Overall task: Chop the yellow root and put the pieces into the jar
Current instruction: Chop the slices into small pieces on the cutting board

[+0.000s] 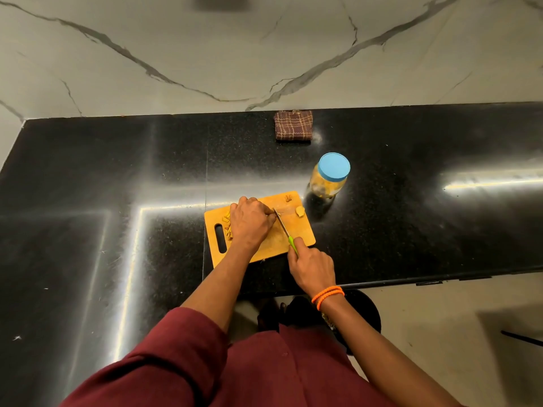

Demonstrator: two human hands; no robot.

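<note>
A wooden cutting board [299,232] lies on the black counter. My left hand [249,220] is curled over a piece of yellow root at the board's middle, and the root is mostly hidden under the fingers. My right hand [313,267] grips the green handle of a small knife [282,225], whose blade rests right beside my left fingertips. Chopped yellow pieces [227,226] lie on the board left of my left hand. Another root chunk [299,212] and some scraps [288,198] sit near the board's far right corner. A clear jar [329,180] with a blue lid on stands behind the board to the right.
A folded brown checked cloth [293,125] lies at the back of the counter [102,186] against the marble wall. The counter's front edge runs just behind my right wrist. A dark round stool [367,312] stands on the floor below.
</note>
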